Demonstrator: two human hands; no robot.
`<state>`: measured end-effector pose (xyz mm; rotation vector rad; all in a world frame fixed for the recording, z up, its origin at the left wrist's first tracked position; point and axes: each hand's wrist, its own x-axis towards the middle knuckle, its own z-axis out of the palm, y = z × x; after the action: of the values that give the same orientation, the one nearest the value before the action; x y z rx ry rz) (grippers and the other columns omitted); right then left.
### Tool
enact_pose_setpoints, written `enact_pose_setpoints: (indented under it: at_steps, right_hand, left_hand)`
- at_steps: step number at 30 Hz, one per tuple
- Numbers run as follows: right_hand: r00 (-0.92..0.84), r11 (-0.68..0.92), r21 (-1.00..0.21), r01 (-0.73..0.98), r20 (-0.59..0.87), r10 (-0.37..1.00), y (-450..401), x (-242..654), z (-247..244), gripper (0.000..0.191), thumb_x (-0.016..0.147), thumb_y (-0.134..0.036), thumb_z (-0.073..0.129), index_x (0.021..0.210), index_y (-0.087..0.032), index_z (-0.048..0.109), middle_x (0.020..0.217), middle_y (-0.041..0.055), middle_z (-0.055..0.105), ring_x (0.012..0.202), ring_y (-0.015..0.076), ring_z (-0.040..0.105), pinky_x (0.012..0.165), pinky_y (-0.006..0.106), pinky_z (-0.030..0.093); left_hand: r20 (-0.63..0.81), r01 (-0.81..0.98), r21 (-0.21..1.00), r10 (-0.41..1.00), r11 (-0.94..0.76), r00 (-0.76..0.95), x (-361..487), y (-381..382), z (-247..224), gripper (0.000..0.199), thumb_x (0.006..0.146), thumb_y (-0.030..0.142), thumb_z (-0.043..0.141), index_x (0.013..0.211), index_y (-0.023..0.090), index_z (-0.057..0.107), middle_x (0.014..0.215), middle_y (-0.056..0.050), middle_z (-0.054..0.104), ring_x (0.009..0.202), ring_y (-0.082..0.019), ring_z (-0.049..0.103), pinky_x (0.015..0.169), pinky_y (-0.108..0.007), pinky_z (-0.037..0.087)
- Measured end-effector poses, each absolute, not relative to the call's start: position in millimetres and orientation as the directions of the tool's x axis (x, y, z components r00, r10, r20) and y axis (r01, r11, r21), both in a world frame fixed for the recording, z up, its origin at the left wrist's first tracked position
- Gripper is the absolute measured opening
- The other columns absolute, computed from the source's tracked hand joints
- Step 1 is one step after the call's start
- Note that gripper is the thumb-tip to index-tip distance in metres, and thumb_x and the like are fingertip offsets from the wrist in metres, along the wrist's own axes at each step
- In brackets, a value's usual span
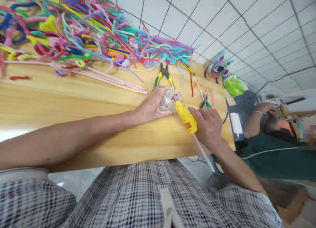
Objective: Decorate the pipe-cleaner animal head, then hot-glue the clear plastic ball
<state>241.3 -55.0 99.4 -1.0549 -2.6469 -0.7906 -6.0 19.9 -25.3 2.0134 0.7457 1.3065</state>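
Note:
My left hand (151, 106) is wrapped round a clear, rounded lump (168, 101) with small coloured specks; its exact kind I cannot make out. In my right hand (208, 124) is a yellow hot glue gun (186, 117), its nozzle pointing at the lump's right side, touching or very close to it. A clear glue stick (203, 154) sticks out of the gun's back end. Just beyond the lump lie yellow-and-green pliers (163, 76) with their jaws pointing away. Small teal-handled pliers (205, 101) rest beyond my right hand.
Pipe cleaners (98, 40) in many colours are heaped along the table's far left. A striped animal figure (218, 69) stands at the far right corner, near a green packet (234, 85). To the right, another person's hands (265, 111) are at work beside a white power strip (236, 122).

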Motion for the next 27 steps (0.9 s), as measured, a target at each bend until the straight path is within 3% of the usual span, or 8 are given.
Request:
enact_pose_setpoints:
  at_steps: [8, 13, 21, 27]
  right_hand:
    - [-0.741, 0.618, 0.415, 0.668, 0.297, 0.602, -56.0, 238.0, 99.4, 0.029, 0.104, -0.013, 0.056, 0.132, -0.017, 0.063, 0.086, 0.0052, 0.068, 0.084, 0.025, 0.05, 0.077, 0.039, 0.035]
    - [-0.753, 0.623, 0.431, 0.653, 0.288, 0.591, -54.8, 236.7, 101.1, 0.029, 0.105, -0.014, 0.055, 0.133, -0.019, 0.062, 0.086, 0.0042, 0.067, 0.083, 0.0244, 0.05, 0.077, 0.038, 0.035]
    - [-0.755, 0.592, 0.479, 0.648, 0.304, 0.581, -51.2, 243.7, 105.3, 0.032, 0.105, -0.009, 0.052, 0.133, -0.022, 0.062, 0.086, 0.0026, 0.068, 0.084, 0.0234, 0.052, 0.081, 0.038, 0.035]
    - [-0.744, 0.598, 0.453, 0.661, 0.29, 0.602, -42.6, 254.0, 106.2, 0.028, 0.105, -0.019, 0.057, 0.132, -0.022, 0.063, 0.088, 0.0043, 0.067, 0.086, 0.0246, 0.052, 0.079, 0.039, 0.035]
  left_hand:
    - [0.641, 0.087, 0.709, 0.692, -0.7, 0.332, -4.8, 22.8, -31.2, 0.085, 0.092, 0.059, 0.083, 0.156, 0.022, 0.04, 0.151, -0.021, 0.057, 0.145, -0.041, 0.058, 0.12, -0.067, 0.051]
    - [0.644, 0.094, 0.704, 0.688, -0.704, 0.334, -5.2, 22.6, -30.9, 0.085, 0.093, 0.059, 0.082, 0.155, 0.018, 0.041, 0.152, -0.024, 0.057, 0.146, -0.04, 0.057, 0.122, -0.064, 0.051]
    - [0.574, 0.099, 0.754, 0.725, -0.65, 0.381, -7.6, 19.6, -22.9, 0.087, 0.089, 0.053, 0.086, 0.156, 0.022, 0.041, 0.153, -0.021, 0.056, 0.148, -0.038, 0.055, 0.126, -0.06, 0.047]
    - [0.575, 0.104, 0.749, 0.72, -0.654, 0.387, -8.7, 19.4, -22.3, 0.086, 0.089, 0.045, 0.085, 0.156, 0.02, 0.038, 0.154, -0.022, 0.054, 0.149, -0.038, 0.055, 0.125, -0.059, 0.048]
